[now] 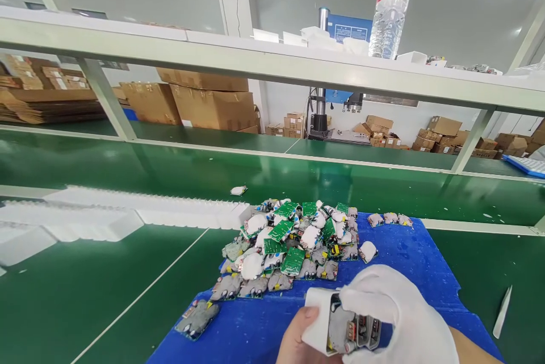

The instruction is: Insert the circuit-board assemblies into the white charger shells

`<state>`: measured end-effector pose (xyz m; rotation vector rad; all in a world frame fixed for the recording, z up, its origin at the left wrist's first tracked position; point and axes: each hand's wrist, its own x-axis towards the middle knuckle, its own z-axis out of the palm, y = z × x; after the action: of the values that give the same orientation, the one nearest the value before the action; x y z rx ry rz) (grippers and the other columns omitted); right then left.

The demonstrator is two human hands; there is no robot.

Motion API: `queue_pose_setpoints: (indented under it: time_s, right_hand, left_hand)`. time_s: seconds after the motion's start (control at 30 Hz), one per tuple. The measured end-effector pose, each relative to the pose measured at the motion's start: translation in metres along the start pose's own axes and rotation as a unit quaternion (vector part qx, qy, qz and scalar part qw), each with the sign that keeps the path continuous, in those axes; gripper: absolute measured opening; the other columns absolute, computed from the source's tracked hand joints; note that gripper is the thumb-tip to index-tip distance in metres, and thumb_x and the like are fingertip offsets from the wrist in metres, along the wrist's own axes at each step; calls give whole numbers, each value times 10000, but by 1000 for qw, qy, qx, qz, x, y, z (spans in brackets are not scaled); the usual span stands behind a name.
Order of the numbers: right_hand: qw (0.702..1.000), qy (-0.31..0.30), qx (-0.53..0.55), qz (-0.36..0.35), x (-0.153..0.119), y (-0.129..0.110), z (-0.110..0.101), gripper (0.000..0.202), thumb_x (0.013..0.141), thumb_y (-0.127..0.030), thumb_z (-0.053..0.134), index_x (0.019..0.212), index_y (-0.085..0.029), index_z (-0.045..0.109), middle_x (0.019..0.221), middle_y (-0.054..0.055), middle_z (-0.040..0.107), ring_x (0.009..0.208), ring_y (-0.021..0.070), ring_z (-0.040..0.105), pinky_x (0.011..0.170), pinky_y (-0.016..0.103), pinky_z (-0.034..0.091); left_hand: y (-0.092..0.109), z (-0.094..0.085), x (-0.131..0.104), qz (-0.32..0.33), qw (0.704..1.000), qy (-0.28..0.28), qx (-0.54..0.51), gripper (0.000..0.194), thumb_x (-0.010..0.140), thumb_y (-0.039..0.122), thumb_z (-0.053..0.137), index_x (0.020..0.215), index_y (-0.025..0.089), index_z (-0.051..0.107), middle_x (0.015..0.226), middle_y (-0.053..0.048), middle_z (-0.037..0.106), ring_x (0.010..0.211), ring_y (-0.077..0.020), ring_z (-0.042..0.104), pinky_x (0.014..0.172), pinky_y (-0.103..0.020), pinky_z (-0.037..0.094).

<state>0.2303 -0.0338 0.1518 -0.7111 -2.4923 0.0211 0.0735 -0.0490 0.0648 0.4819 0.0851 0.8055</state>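
In front of me, my bare left hand (296,338) grips a white plastic casing (315,324) from the left, thumb on its outer face. A circuit board (340,327) with grey potting compound sits partly inside the casing, and its end with ports (366,331) sticks out to the right. My right hand (409,318), in a white glove, curves round the top and right of that board, its fingers closed on it. The glove hides part of the board. Just beyond lies a heap of similar circuit boards (293,262), some white-coated, some green side up.
A blue mat (395,250) lies on the green bench (128,273). White tweezers (503,313) rest at right; rows of white casings (191,213) stand at left. A single board (197,318) is near left. Overhead runs a shelf (213,51) with a water bottle (392,9).
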Motion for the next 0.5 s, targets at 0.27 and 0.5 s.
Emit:
queue_pose_setpoints:
  time_s: [0.27, 0.5]
  right_hand:
    - [1000, 3, -1, 15, 5, 7, 3, 256, 921, -384, 471, 984, -165, 590, 950, 43, 611, 772, 119, 589, 712, 290, 516]
    - [997, 58, -19, 39, -11, -5, 13, 250, 918, -372, 479, 1044, -179, 576, 1035, 60, 595, 851, 140, 589, 756, 316, 517]
  left_hand:
    - [-6, -11, -2, -23, 999, 36, -16, 441, 688, 541, 529, 900, 188, 688, 788, -59, 677, 861, -258, 557, 852, -369, 321]
    - [-4, -6, -2, -11, 1000, 21, -6, 422, 735, 514, 524, 914, 175, 698, 781, -55, 694, 860, -247, 574, 849, -343, 326]
